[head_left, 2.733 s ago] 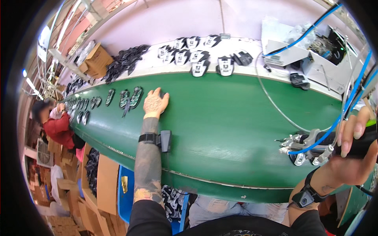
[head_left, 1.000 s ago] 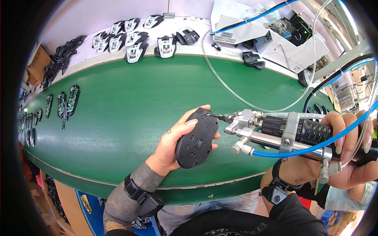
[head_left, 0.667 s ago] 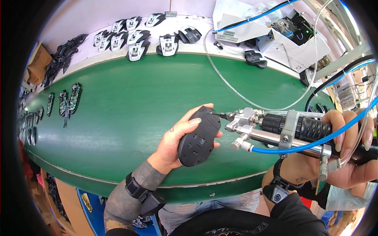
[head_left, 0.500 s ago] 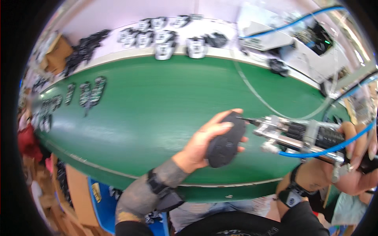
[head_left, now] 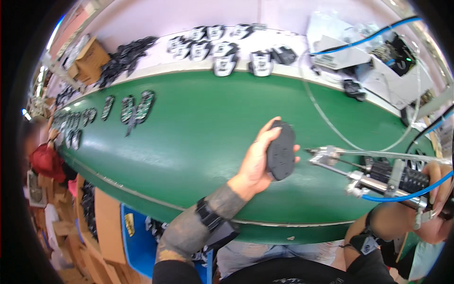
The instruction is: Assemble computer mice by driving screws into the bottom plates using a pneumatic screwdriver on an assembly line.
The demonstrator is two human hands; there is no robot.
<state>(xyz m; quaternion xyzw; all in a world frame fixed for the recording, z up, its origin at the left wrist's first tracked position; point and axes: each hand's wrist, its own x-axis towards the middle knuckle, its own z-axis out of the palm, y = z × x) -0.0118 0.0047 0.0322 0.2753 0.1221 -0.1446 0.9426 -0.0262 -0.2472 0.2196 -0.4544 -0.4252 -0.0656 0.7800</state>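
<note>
My left hand is closed round a black oval plastic casing, held up over the green worktop with its broad dark face showing. My right hand, at the right edge, grips a power screwdriver with a metal feeding head and a blue air hose. The screwdriver's tip points at the casing from the right, with a small gap between them. Part of my right hand is hidden behind the tool's body and hose.
Several black-and-white casings stand on the white ledge behind the green worktop. Open casings with circuit boards lie at left, where a co-worker in red sits. A clear tube loops at right. A blue bin stands below.
The screwdriver tip, earlier at the casing's upper end, is now apart from it, drawn back to the right. The casing has tilted more upright. The whole view has shifted left.
</note>
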